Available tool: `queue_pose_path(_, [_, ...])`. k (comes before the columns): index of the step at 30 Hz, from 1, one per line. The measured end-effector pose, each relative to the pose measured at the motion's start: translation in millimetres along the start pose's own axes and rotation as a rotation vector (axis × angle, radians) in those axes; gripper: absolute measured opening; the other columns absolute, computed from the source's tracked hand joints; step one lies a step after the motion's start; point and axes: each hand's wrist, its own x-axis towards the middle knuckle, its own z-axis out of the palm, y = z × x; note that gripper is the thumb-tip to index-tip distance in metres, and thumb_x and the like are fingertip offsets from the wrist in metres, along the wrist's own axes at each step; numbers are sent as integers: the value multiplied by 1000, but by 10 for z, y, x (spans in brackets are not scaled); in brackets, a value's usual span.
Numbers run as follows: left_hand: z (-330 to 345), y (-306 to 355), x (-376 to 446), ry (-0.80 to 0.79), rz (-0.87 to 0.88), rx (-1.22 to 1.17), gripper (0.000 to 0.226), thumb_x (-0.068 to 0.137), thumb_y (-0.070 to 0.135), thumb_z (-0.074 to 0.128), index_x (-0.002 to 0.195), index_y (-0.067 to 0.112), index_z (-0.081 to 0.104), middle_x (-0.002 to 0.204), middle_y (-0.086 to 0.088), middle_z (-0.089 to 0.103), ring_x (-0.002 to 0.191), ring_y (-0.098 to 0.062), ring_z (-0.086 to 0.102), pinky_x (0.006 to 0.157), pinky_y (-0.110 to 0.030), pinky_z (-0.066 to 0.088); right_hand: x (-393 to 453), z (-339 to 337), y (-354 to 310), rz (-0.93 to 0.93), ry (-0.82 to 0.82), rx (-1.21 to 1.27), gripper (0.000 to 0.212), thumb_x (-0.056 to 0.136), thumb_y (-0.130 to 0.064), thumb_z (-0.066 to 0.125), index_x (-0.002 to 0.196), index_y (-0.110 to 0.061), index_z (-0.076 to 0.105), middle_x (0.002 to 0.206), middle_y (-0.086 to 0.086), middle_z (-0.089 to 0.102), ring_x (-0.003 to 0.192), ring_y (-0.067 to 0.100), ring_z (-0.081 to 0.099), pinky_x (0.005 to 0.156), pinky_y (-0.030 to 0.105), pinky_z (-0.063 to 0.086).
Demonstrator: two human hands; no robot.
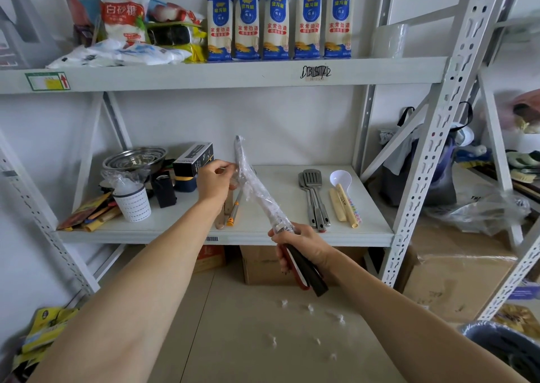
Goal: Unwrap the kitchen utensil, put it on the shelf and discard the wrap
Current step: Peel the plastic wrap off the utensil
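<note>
A long metal kitchen utensil (264,198) with a black and red handle (306,271) is held slanted in front of the lower shelf (263,230), its upper part covered in clear plastic wrap (244,166). My right hand (301,243) grips the handle near its top. My left hand (214,181) pinches the wrap near the utensil's upper end.
On the lower shelf lie metal spatulas (314,198), a white spoon (340,178), beige sticks (344,207), steel bowls (134,159), a white basket (134,204) and a dark box (194,157). Noodle packs (277,23) line the upper shelf. A dark bin (508,347) stands at lower right, cardboard boxes (263,265) below.
</note>
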Motion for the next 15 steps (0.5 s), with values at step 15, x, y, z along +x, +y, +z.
queue_pose_path(15, [-98,-50,65,-27,45,-85,19,88,-1,60,82,14,69,82,-8,71,73,-22,72,74,-33,59,-26,-120,-40,36,-1,-206,36,85,-27,71,109,-2,58,69,10,67,53,20,62,55,33,57])
